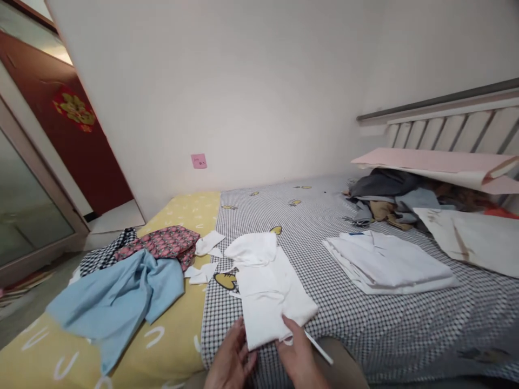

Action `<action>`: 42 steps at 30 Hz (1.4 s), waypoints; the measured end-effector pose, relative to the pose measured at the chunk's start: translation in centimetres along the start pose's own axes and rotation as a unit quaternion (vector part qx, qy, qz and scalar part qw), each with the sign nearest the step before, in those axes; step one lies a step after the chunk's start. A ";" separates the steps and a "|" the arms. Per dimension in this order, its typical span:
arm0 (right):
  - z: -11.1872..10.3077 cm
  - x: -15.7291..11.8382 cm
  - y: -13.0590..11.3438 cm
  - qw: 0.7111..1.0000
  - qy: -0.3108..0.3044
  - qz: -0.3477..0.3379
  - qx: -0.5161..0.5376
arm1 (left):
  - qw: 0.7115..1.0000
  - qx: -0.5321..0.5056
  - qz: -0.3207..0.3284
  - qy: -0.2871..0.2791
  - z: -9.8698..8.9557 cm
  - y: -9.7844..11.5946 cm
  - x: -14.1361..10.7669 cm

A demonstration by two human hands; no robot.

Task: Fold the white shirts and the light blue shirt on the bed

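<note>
Nearby lies blue cloth (133, 286) (right hand (298, 351) pinching white garment (263, 319), left hand (231, 356) loosely spread).

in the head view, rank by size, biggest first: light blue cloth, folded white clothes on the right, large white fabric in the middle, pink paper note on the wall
1. Light blue cloth
2. Folded white clothes and large white fabric: too alike to rank; the fabric looks nearer the camera
3. Pink paper note

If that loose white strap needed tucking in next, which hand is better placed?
Probably the right hand: it is at the white cloth's near edge, with the white strap just beside it. The left hand is at the cloth's left corner, farther from the strap.
</note>
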State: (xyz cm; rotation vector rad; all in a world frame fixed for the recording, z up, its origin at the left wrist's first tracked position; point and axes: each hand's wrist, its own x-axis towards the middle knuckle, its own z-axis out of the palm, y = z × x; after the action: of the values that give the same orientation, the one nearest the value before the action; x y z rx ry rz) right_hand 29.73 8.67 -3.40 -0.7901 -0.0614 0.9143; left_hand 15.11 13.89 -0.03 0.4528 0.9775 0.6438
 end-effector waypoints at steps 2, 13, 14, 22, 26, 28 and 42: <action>-1.1 -1.0 0.4 0.999 0.020 0.034 0.029 | 0.999 0.039 -0.022 0.031 0.0 -0.4 0.5; -7.1 -3.4 -6.2 0.984 0.164 0.038 -0.064 | 0.938 0.193 0.211 0.196 1.9 0.6 1.1; -7.4 -3.1 -7.3 0.973 0.199 -0.033 -0.110 | 0.919 0.206 0.251 0.224 1.9 1.2 1.0; 0.3 3.2 -10.7 0.678 -0.013 -0.415 -0.607 | 0.607 0.540 0.554 0.184 9.8 1.7 3.0; -0.8 5.3 -6.3 0.541 -0.062 -0.292 -0.786 | 0.554 0.671 0.484 0.092 10.5 -1.0 6.1; -2.4 5.7 -4.8 0.527 -0.064 -0.259 -0.807 | 0.533 0.709 0.457 0.065 9.2 -2.2 7.5; 5.1 15.2 -8.8 0.770 0.057 -0.201 -0.602 | 0.493 0.703 0.503 0.097 7.1 -4.4 10.2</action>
State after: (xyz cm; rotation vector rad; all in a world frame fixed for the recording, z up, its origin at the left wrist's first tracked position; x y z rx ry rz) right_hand 43.42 19.66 1.73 -1.9361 -0.7480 0.3071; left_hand 26.66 17.11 -5.49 2.6554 1.2435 0.7753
